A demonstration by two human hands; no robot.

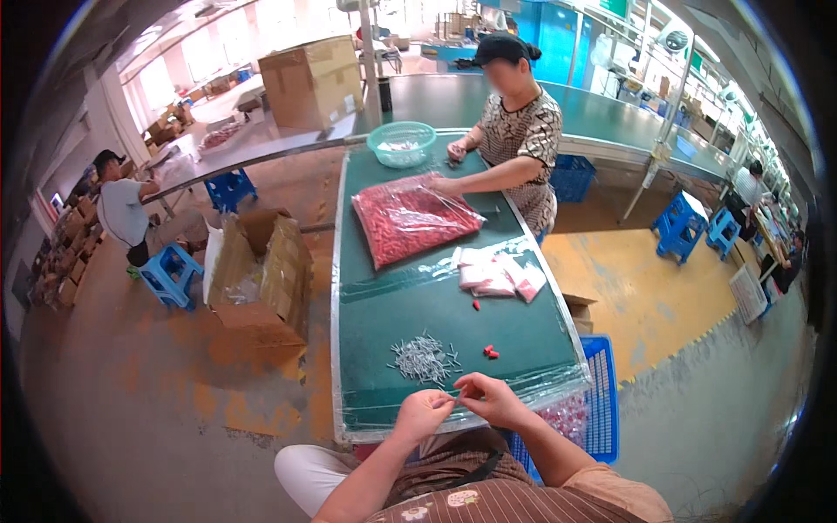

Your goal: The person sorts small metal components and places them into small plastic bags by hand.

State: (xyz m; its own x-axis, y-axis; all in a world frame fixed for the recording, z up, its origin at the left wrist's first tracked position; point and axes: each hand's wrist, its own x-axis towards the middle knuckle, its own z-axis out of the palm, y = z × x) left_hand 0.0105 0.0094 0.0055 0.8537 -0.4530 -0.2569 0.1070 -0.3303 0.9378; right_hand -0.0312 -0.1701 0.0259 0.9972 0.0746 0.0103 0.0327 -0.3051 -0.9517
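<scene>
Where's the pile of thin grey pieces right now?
In the head view, the grey pile lies on the green table, just beyond the left hand and left of the red pieces.

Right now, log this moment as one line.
left hand: fingers pinched; right hand: fingertips near left's; anything held: unclear; ahead: grey pins, red pieces
</scene>
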